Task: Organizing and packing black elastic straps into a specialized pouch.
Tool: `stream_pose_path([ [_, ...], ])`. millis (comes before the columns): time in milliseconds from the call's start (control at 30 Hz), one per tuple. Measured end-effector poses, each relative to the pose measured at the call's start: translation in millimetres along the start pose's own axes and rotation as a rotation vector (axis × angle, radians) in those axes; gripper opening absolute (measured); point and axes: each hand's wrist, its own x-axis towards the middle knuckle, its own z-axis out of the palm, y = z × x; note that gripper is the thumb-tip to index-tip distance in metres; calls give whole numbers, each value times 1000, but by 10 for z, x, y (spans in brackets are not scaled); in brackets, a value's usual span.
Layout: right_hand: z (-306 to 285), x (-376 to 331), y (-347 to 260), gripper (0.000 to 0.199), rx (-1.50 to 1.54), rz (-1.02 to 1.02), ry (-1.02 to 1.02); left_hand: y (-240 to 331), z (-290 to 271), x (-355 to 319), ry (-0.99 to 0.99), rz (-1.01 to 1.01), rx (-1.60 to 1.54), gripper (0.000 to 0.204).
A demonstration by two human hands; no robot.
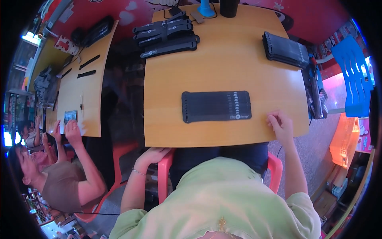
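A flat black rectangular piece, with small holes along its left end and pale printed marks at the right, lies on the wooden table before me. To the right of it, my right hand rests at the tabletop with its fingers curled in; nothing shows in them. My left hand is by the table's front edge, beside the arm of a red chair. Its fingers are mostly hidden there, and I see nothing held. Neither hand touches the black piece.
Folded black strips are piled at the far left; a stack of black pieces lies far right. A blue stand and dark cup stand at the back. Left, a person works at another table. An orange crate is right.
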Motion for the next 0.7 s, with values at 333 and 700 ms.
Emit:
stream_pose_path([
  [333,162,-65,142,13,-254,-72,211,-1308,82,451,9,-155,-284,34],
  [700,227,-46,62,15,-350,-42,231,-1968,629,824,97,-171,-673,30],
])
